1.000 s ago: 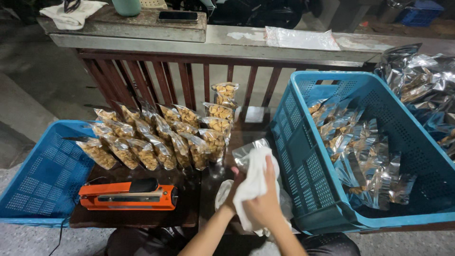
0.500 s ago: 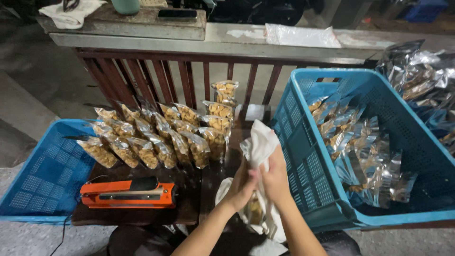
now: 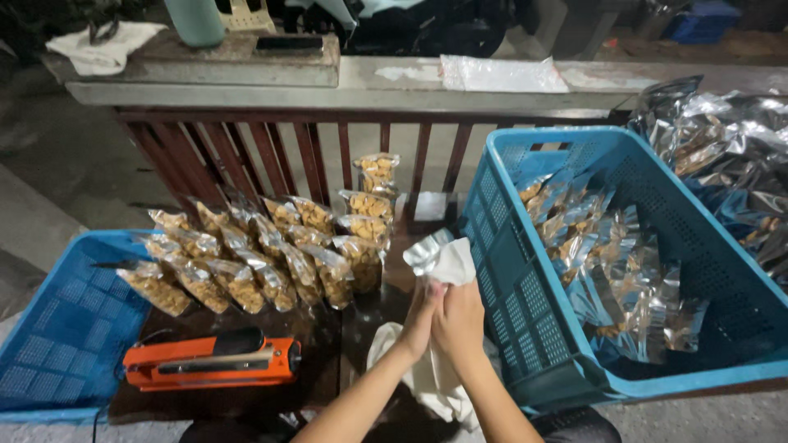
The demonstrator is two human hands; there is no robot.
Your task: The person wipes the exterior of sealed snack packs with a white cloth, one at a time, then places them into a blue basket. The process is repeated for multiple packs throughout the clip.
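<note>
Both my hands wrap a foil pouch in a white cloth at the counter's near edge.

My left hand [image 3: 423, 316] and right hand [image 3: 461, 321] press together side by side, fingers curled shut around the white cloth [image 3: 454, 264], which covers most of the silver foil pouch [image 3: 423, 253] sticking up above my knuckles. More cloth hangs down beneath my wrists. This bundle sits just beside the left wall of the blue crate [image 3: 525, 312] holding foil pouches at the counter's right edge. Rows of clear snack bags [image 3: 271, 262] stand across the middle of the dark counter [image 3: 361, 320]. The orange heat sealer [image 3: 209, 363] lies near the front left corner, beside a second blue crate [image 3: 57, 336] past the left edge.
</note>
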